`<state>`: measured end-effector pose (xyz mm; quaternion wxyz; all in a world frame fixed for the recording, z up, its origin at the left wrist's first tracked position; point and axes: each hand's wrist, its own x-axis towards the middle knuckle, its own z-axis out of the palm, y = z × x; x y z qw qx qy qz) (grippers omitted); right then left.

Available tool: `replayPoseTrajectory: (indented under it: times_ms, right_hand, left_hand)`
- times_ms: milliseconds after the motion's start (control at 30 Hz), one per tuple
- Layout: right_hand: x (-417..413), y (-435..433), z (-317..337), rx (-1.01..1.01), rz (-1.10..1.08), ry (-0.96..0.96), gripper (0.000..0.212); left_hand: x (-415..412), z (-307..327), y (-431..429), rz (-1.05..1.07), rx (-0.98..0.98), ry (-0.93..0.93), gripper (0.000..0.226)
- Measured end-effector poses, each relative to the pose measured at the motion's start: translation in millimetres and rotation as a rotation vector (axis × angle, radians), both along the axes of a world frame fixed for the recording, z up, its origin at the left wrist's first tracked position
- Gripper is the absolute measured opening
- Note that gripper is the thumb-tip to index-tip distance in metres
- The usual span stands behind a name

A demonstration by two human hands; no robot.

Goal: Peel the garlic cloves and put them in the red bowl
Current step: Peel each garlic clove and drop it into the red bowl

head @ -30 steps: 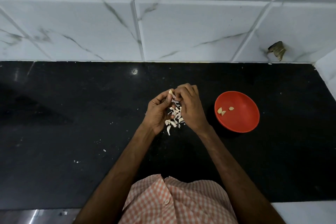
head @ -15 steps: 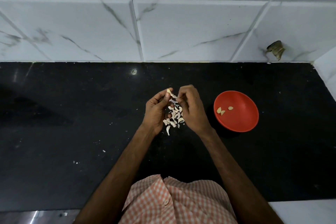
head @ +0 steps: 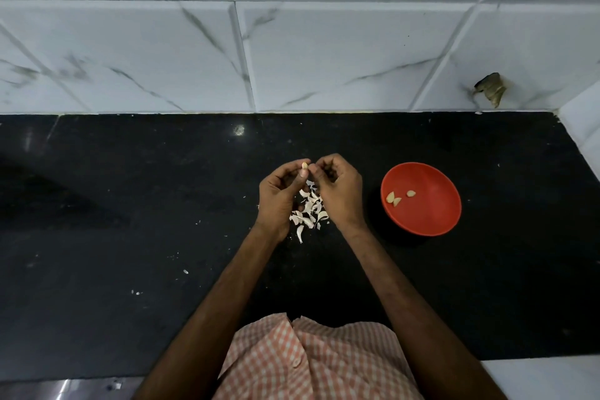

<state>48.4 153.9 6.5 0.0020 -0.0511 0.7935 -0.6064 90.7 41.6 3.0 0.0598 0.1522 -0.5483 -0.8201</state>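
My left hand [head: 279, 196] pinches a small pale garlic clove [head: 305, 165] between thumb and fingertips, above the black counter. My right hand [head: 339, 191] sits just to its right with fingers curled, its fingertips close to the clove; whether it holds a piece of skin is hidden. A heap of white garlic skins and cloves [head: 310, 209] lies on the counter between and under both hands. The red bowl [head: 431, 208] stands to the right of my right hand, with three peeled cloves [head: 393, 198] inside it.
The black stone counter [head: 130, 221] runs back to a white marble-tiled wall [head: 324, 52]. Tiny white skin flecks [head: 136, 292] are scattered at the left front. A tiled side wall [head: 584, 127] rises at the far right. My checked shirt [head: 308, 360] fills the bottom.
My hands have drawn slightly apart; the right fingertips have come off the clove, which stays pinched in my left hand. The bowl has not moved.
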Motion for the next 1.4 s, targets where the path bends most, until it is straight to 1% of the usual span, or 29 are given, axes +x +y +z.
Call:
replayPoseTrajectory:
  times_ms: [100, 167, 267, 333, 433, 633, 667, 700, 767, 800, 833, 900, 967, 1033, 1100, 1133, 1200, 1267, 1333, 1367, 1400]
  right_hand:
    - [-1, 2, 0, 0.06, 0.014, 0.042, 0.006]
    - [-1, 3, -1, 0.041, 0.043, 0.04, 0.006]
    - [-1, 1, -4, -0.055, 0.047, -0.061, 0.013]
    - [-1, 0, -5, -0.141, 0.047, -0.136, 0.018]
    - [-3, -2, -6, -0.243, 0.05, -0.223, 0.019]
    - [-2, -4, -2, -0.324, 0.042, -0.333, 0.017]
    - [-1, -4, -3, -0.274, 0.042, -0.29, 0.015]
    - [1, -3, -3, -0.161, 0.043, -0.179, 0.013]
    - [4, -4, -5, 0.113, 0.067, 0.122, 0.01]
    - [4, -4, -7, 0.19, 0.072, 0.226, 0.009]
    - [3, -5, -8, 0.221, 0.063, 0.276, 0.008]
    - [0, -5, -9, 0.203, 0.034, 0.277, 0.011]
    - [-2, -3, -10, 0.169, 0.019, 0.228, 0.015]
    - [0, -4, -12, 0.102, 0.035, 0.103, 0.015]
    - [0, -7, -12, -0.029, 0.066, -0.054, 0.016]
    - [0, -8, -12, -0.098, 0.078, -0.107, 0.017]
    - [-1, -6, -13, -0.166, 0.089, -0.162, 0.019]
    - [2, -8, -13, -0.096, 0.095, -0.098, 0.015]
    - [5, -10, -13, 0.11, 0.075, 0.133, 0.016]
    - [6, -11, -12, 0.251, 0.066, 0.292, 0.021]
    - [7, -11, -11, 0.351, 0.055, 0.415, 0.026]
  left_hand:
    - [0, -2, 1, 0.009, -0.1, 0.016, 0.021]
    - [0, -4, 1, 0.043, -0.103, -0.006, 0.018]
    - [-1, -6, 1, 0.058, -0.056, -0.028, 0.016]
    - [0, -6, 2, 0.055, -0.014, -0.034, 0.019]
    - [-1, -5, 1, 0.044, 0.048, -0.041, 0.025]
    - [-4, -7, 1, 0.063, -0.007, -0.034, 0.021]
    - [-4, -7, 1, 0.067, -0.027, -0.036, 0.021]
    - [-4, -6, 2, 0.069, -0.052, -0.041, 0.021]
    - [-4, -4, 5, 0.065, -0.07, -0.054, 0.024]
    - [-4, -3, 8, 0.058, -0.063, -0.058, 0.026]
    - [-4, -2, 9, 0.051, -0.056, -0.058, 0.028]
    - [-5, 0, 10, 0.041, -0.076, -0.057, 0.028]
    - [-5, 0, 9, 0.043, -0.101, -0.063, 0.024]
    - [-5, 1, 8, 0.055, -0.067, -0.089, 0.022]
    - [-4, 1, 7, 0.05, 0.004, -0.13, 0.02]
    - [-3, 0, 7, 0.04, 0.035, -0.149, 0.019]
    - [-3, 1, 5, 0.025, 0.092, -0.174, 0.016]
    - [-4, 3, 6, 0.047, 0.141, -0.197, 0.017]
    - [-3, 8, 11, 0.081, 0.208, -0.229, 0.019]
    - [-3, 10, 13, 0.083, 0.251, -0.253, 0.02]
    - [-3, 11, 15, 0.08, 0.294, -0.277, 0.022]
